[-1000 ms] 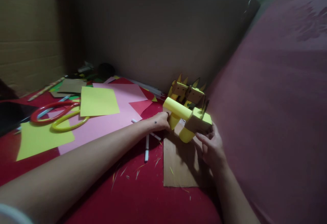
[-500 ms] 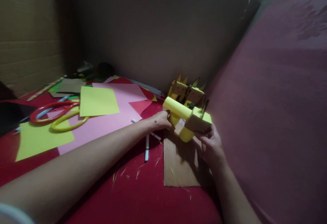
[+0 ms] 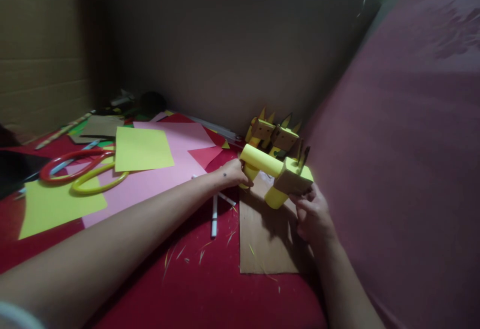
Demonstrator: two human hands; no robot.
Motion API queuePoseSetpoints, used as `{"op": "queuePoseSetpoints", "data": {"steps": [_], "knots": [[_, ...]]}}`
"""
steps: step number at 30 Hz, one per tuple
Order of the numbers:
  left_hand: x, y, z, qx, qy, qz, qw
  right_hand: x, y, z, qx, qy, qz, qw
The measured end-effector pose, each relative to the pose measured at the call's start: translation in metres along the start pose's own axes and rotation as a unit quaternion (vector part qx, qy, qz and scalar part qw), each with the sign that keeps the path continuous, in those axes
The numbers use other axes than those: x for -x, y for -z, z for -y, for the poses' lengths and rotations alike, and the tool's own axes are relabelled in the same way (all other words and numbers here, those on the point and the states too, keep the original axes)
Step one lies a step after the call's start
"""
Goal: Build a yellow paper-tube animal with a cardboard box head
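Your left hand (image 3: pixel 232 174) pinches the rear leg of the yellow paper-tube figure with brown cardboard head (image 3: pixel 275 174) | your right hand (image 3: pixel 313 214) clasps that head from beneath | figure sits over the brown cardboard sheet (image 3: pixel 262 241).

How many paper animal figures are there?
3: held figure between left hand and right hand; left standing figure and right standing figure just behind it. Others may be hidden.

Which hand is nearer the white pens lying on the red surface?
Left. The left hand is right beside the white pens, gripping a yellow roll of the paper figure; the right hand holds its cardboard head, across the brown cardboard sheet from them.
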State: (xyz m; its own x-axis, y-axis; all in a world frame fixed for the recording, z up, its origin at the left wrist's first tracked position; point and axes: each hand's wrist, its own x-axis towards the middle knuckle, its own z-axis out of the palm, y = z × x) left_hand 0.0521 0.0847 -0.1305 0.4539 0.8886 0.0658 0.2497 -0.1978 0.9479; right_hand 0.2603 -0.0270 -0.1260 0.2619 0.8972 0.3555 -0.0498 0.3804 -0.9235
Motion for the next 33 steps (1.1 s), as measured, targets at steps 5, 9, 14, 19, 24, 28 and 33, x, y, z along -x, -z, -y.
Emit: {"op": "queuePoseSetpoints", "data": {"steps": [5, 9, 14, 19, 24, 28, 33], "knots": [[-0.002, 0.002, 0.002, -0.021, 0.017, -0.006, 1.0, 0.0, 0.0, 0.004, 0.015, -0.003, 0.005, 1.0], [-0.007, 0.0, 0.005, -0.026, 0.03, 0.003, 0.999, -0.003, 0.002, 0.003, 0.024, 0.002, 0.02, 0.999], [-0.01, 0.001, 0.006, -0.027, 0.05, 0.01, 0.998, -0.004, 0.002, 0.003, 0.001, -0.006, 0.019, 1.0], [-0.009, 0.001, 0.003, -0.005, 0.055, 0.002, 0.998, -0.002, 0.0, 0.007, -0.013, -0.019, 0.012, 1.0], [-0.008, 0.003, 0.004, 0.015, 0.057, 0.018, 0.998, -0.002, 0.0, 0.009, -0.011, -0.022, 0.015, 1.0], [-0.007, 0.005, 0.006, 0.028, 0.049, 0.034, 0.998, -0.002, 0.001, 0.008, -0.006, -0.009, 0.011, 1.0], [-0.003, 0.006, 0.003, 0.036, 0.042, 0.033, 0.998, -0.004, 0.002, 0.006, -0.006, -0.023, 0.005, 1.0]]}}
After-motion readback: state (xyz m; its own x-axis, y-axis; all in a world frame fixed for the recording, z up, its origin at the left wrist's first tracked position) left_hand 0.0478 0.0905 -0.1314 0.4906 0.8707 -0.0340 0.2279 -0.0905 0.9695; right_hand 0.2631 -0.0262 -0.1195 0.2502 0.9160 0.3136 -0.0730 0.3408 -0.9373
